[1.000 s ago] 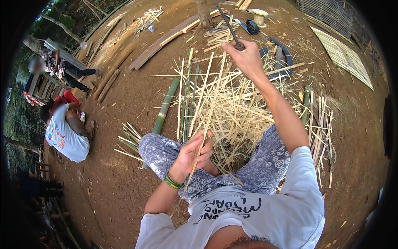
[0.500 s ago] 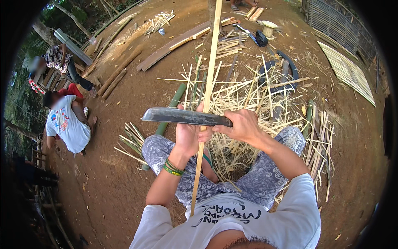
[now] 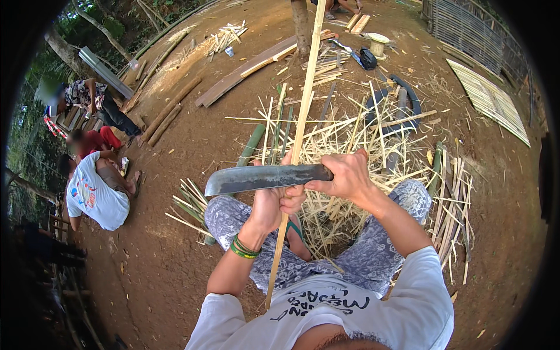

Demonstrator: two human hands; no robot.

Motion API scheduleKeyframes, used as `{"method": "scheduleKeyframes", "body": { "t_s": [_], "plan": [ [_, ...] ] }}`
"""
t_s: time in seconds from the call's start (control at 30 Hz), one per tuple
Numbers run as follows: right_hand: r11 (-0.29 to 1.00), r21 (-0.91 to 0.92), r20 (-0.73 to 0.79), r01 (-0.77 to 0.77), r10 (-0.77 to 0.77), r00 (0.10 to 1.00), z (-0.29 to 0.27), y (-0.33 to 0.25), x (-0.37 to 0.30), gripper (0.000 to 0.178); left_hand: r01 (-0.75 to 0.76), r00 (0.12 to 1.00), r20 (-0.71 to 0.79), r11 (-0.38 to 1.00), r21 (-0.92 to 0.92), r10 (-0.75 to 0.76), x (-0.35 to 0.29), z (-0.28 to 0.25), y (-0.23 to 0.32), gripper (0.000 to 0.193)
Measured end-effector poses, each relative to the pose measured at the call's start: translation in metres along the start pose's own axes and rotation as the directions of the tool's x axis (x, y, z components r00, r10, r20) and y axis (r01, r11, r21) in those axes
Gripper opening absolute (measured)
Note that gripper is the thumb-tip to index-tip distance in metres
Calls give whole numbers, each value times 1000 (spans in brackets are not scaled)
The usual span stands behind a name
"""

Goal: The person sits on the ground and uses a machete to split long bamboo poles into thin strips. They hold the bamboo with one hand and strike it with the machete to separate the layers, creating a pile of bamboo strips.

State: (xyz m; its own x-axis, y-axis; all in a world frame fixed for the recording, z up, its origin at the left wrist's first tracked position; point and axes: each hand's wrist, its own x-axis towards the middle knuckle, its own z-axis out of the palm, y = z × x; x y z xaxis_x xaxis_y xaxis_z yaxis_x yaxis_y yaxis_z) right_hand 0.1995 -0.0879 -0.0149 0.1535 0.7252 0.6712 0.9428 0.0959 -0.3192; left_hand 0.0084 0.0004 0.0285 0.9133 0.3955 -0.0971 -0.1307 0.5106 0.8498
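My right hand is closed round the handle of a machete, its wide blade pointing left across a long bamboo strip. That strip stands lengthwise before me, its near end by my shirt and its far end beyond the top edge. Just under the blade, my left hand grips the strip, with part of the fingers hidden behind the metal. Where the two cross, the blade lies over the strip. Pale shavings and thin strips are heaped between my bent knees.
A green bamboo pole lies beyond my left knee. Split strips are piled at my right. A dark tyre-like ring and a tree trunk are ahead. Two people sit at the left, one in a white shirt; another stands behind them.
The machete has shifted slightly right and nearer to me, its blade turned so more of its flat shows. Both hands keep their hold. The strip's far part leans further right.
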Motion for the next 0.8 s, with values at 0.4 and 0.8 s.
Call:
{"method": "scheduleKeyframes", "body": {
  "t_s": [0.4, 0.8],
  "plan": [
    [848, -17, -4, -530, 530, 848, -57, 92, 32, 78, 130, 986, 74, 965, 229, -151, -46, 0, -30, 55],
    [892, -52, 7, -450, 451, 893, -73, 103, 30, 72, 291, 955, 7, 933, -213, -296, -59, -24, -25, 48]
  ]
}}
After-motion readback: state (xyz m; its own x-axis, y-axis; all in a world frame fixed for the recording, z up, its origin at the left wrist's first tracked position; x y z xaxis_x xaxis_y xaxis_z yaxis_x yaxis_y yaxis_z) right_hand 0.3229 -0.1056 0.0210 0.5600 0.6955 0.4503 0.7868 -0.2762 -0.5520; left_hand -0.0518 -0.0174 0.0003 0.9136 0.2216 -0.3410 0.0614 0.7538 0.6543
